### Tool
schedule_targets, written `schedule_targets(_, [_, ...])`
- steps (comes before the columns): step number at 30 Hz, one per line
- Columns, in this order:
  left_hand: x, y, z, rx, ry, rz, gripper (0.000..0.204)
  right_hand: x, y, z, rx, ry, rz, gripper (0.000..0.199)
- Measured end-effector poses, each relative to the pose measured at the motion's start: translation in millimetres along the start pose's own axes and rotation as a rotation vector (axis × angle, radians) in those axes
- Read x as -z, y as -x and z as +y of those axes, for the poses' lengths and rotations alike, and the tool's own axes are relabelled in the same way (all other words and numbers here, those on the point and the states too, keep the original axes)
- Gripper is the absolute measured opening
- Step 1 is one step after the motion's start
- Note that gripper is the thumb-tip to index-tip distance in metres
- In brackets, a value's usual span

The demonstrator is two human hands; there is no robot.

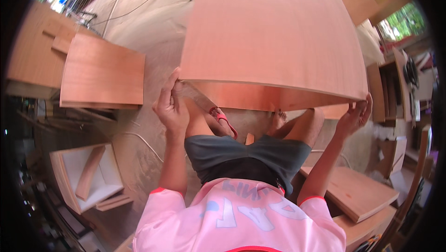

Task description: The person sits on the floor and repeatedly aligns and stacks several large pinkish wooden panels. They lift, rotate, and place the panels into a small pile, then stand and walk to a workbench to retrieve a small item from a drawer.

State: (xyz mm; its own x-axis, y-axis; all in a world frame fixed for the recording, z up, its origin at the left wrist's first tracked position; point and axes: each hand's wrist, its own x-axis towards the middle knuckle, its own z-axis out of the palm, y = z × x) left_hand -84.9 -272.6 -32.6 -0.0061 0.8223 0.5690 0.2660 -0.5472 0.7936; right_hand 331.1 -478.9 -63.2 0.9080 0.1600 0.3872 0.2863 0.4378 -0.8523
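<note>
Firmly, both hands (171,105) (355,115) clasp plywood sheet (269,33) corners

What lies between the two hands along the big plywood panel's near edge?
Only the panel's own near edge, held by left hand and right hand; the head view shows nothing else gripping it.

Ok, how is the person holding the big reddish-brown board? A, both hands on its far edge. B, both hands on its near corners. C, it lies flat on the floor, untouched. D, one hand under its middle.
B: the left hand grips the near left corner of the large board and the right hand grips its near right corner.
</note>
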Motion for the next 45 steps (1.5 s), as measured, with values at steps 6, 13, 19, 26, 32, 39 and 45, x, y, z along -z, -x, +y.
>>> schedule_targets(6, [1,7,2,0.074,-0.046,0.04,0.023,12,-5,4,0.019,0.014,-0.097,0.037])
schedule_targets(13, [-1,2,7,0.25,0.123,0.077,0.017,9,-1,1,0.04,0.041,-0.098,0.038])
schedule_targets(19, [2,2,12,0.291,0.144,0.074,0.027,2,1,-4,0.022,0.099,-0.076,0.036])
schedule_targets(26, [0,2,15,-0.114,-0.197,0.065,0.048,1,2,-7,0.036,0.222,-0.049,0.038])
schedule_targets(32, [6,-4,22,-0.16,-0.269,0.057,0.048,-15,10,-15,0.054,0.212,-0.026,0.041])
schedule_targets(39, [-6,-1,23,-0.144,-0.332,0.14,0.045,-13,12,-10,0.137,0.27,-0.025,0.039])
schedule_targets(45, [-13,1,22,-0.163,-0.385,0.176,0.044,-7,12,-8,0.219,0.31,-0.107,0.043])
